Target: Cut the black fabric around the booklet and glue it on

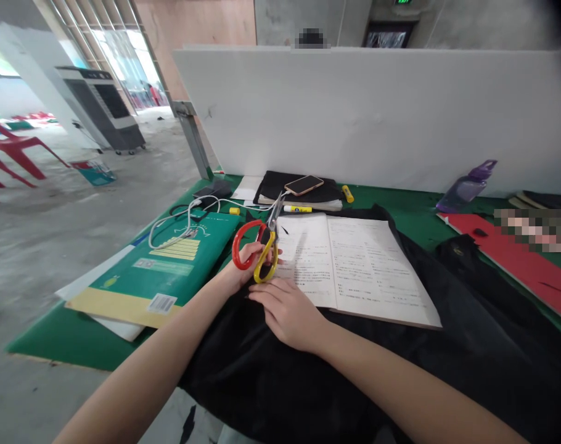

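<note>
A pair of scissors (267, 243) with one red and one yellow handle stands tilted over the open book, blades pointing up and away. My left hand (243, 266) is closed around its handles, the fingers partly hidden behind them. Just below, my right hand (292, 313) has its fingers together, pinching black cloth (243, 345) near the book's lower left corner. That cloth spreads over the table's front edge and under the open book (373, 271), whose pages carry printed text. A small black scrap (285, 230) lies on the left page.
Left of my hands, a green book (201, 246) lies under a white cable (153, 234). Behind are a phone (304, 185) on a black pouch (271, 182) and a glue stick (298, 209). A purple bottle (465, 188) and red board (516, 253) lie right; a white panel (354, 117) stands behind.
</note>
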`<state>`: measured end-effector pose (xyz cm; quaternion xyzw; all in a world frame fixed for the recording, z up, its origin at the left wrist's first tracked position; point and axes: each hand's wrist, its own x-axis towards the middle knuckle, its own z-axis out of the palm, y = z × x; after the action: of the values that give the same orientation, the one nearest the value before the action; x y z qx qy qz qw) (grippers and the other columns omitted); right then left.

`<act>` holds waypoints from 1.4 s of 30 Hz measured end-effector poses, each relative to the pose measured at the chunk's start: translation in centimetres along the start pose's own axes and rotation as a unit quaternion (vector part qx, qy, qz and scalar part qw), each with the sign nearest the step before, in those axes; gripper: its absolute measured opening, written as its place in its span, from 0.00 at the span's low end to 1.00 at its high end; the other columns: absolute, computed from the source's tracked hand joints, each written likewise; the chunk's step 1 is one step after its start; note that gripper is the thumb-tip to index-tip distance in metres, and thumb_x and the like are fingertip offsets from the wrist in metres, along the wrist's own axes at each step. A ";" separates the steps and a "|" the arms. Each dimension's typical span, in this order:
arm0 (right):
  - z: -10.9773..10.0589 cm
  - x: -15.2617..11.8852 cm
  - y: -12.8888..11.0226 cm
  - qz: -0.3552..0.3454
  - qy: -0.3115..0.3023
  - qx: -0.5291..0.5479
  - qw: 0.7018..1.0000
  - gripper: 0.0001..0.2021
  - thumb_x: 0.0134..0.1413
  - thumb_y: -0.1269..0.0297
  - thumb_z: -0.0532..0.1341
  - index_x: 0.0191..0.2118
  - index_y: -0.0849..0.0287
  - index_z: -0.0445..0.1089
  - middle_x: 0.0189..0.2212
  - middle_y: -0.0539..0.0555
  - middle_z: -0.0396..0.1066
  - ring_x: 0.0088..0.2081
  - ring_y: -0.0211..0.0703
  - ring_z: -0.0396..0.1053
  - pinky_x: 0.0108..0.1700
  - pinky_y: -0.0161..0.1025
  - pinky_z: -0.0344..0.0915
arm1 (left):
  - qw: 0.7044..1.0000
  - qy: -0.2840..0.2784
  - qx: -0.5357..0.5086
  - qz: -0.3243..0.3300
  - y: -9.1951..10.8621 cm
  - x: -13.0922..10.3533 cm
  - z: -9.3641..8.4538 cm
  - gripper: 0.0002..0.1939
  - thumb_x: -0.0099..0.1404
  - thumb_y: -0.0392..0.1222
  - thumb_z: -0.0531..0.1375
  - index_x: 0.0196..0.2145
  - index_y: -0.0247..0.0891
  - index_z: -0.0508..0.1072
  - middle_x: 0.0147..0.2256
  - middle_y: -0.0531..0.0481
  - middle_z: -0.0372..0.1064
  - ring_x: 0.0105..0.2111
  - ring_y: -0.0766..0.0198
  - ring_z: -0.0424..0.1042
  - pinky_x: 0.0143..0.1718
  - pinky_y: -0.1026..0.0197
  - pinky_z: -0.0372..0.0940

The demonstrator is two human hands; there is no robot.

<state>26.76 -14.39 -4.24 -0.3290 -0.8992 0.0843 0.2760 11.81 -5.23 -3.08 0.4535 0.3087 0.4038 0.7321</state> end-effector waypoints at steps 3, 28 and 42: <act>0.2 0.0 -0.4 0.003 -0.022 -0.031 0.999 0.20 0.61 0.71 0.50 0.58 0.64 0.60 0.56 0.58 0.64 0.55 0.47 0.58 0.57 0.46 0.56 | 0.999 0.005 -0.031 -0.019 0.4 0.0 0.4 0.20 0.54 0.55 0.58 0.18 0.35 0.68 0.32 0.42 0.72 0.39 0.49 0.72 0.43 0.52 0.66; 0.1 0.4 -1.1 -0.086 -0.164 0.092 0.978 0.19 0.59 0.76 0.48 0.53 0.59 0.64 0.53 0.52 0.68 0.58 0.36 0.59 0.64 0.43 0.44 | 0.999 0.027 -0.044 -0.011 0.0 0.1 0.2 0.16 0.54 0.51 0.61 0.27 0.33 0.71 0.33 0.43 0.72 0.36 0.55 0.73 0.42 0.56 0.65; -0.7 -0.1 -3.5 -0.179 -0.217 0.108 0.953 0.21 0.54 0.70 0.54 0.55 0.55 0.63 0.52 0.51 0.68 0.55 0.39 0.61 0.66 0.46 0.39 | 0.999 -0.028 0.013 0.034 -0.5 0.1 -0.7 0.19 0.58 0.54 0.60 0.24 0.33 0.70 0.35 0.43 0.71 0.40 0.50 0.72 0.49 0.50 0.61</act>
<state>25.33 -17.21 -2.54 -0.1043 -0.9670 0.1997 0.1188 11.47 -4.98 -3.76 0.4844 0.2776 0.4113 0.7205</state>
